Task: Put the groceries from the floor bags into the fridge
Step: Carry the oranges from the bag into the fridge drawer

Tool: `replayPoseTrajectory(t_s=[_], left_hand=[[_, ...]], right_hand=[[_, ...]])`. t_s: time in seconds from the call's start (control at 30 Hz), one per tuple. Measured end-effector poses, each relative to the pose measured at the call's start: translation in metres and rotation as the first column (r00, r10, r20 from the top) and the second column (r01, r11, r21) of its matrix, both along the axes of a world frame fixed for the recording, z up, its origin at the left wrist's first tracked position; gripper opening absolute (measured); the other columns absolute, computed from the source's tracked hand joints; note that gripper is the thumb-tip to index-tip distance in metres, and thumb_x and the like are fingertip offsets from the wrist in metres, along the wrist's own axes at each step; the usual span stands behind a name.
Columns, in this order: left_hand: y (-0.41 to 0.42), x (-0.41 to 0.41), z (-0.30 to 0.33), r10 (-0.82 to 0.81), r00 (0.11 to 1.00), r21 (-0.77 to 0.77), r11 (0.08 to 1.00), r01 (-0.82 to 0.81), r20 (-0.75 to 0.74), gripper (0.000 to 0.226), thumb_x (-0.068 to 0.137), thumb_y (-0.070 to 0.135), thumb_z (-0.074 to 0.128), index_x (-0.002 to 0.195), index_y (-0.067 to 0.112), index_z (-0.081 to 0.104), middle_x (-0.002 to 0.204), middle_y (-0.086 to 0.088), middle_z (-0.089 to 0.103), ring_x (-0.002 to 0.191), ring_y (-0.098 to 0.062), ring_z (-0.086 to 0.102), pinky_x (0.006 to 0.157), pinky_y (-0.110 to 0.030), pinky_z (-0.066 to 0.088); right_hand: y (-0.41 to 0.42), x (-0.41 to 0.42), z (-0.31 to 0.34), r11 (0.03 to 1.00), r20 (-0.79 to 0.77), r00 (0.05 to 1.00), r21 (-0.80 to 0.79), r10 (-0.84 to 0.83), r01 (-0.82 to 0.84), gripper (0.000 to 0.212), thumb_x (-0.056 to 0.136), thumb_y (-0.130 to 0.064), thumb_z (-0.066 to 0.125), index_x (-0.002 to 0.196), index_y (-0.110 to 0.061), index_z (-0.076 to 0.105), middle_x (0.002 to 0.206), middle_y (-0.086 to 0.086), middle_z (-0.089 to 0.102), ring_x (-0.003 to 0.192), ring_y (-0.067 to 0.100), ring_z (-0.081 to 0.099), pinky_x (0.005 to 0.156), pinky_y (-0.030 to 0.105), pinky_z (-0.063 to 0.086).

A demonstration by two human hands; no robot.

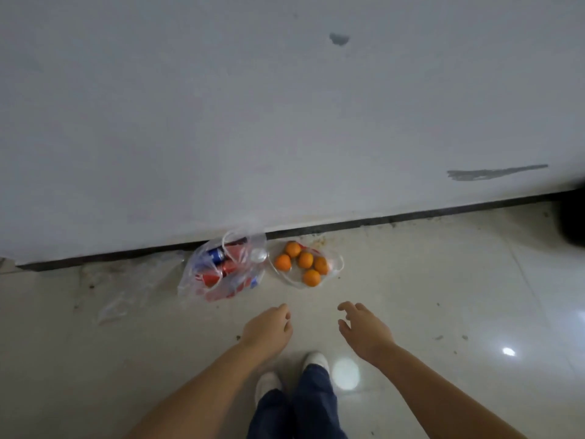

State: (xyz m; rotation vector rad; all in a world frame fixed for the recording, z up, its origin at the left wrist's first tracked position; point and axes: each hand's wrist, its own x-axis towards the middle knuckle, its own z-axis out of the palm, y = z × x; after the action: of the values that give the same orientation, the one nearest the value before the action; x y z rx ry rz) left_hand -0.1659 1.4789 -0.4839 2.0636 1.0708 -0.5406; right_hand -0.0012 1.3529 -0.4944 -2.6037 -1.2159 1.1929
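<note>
Beyond both outstretched hands, two clear grocery bags sit on the floor against the wall.
Left hand (269,327), loosely curled and empty, nears the cans bag (221,267); right hand (364,331), fingers spread and empty, nears the oranges bag (304,264). Gathering the handles first should prevent spills.

No legible text anywhere.

Scuffed grey wall (285,122) (dark baseboard (411,218)) above glossy tiled floor (459,296).
</note>
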Motion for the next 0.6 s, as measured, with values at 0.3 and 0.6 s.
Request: replayPoseTrajectory(t_s=[0.3,0.6], left_hand=[[0.085,0.071,-0.304,0.03,0.999,0.049,0.998,-0.031,0.023,0.026,0.091,0.02,0.046,0.115,0.011,0.05,0.117,-0.015,0.056,0.109,-0.033,0.055,0.087,-0.04,0.046],[0.156,0.129,-0.468,0.045,0.999,0.399,0.916,-0.031,-0.026,0.052,0.087,0.038,0.059,0.13,0.016,0.04,0.133,-0.012,0.048,0.124,-0.03,0.046,0.101,-0.041,0.038]], right_hand=[[0.102,0.056,-0.291,0.995,0.036,0.995,0.021,0.095,-0.096,0.039,0.096,-0.03,0.042,0.135,-0.023,0.044,0.136,0.008,0.045,0.119,0.032,0.05,0.092,0.039,0.047],[0.142,0.063,-0.452,0.905,0.341,0.85,-0.004,0.401,-0.425,0.036,0.07,-0.037,0.076,0.1,-0.019,0.068,0.099,0.01,0.063,0.089,0.035,0.06,0.063,0.038,0.051]])
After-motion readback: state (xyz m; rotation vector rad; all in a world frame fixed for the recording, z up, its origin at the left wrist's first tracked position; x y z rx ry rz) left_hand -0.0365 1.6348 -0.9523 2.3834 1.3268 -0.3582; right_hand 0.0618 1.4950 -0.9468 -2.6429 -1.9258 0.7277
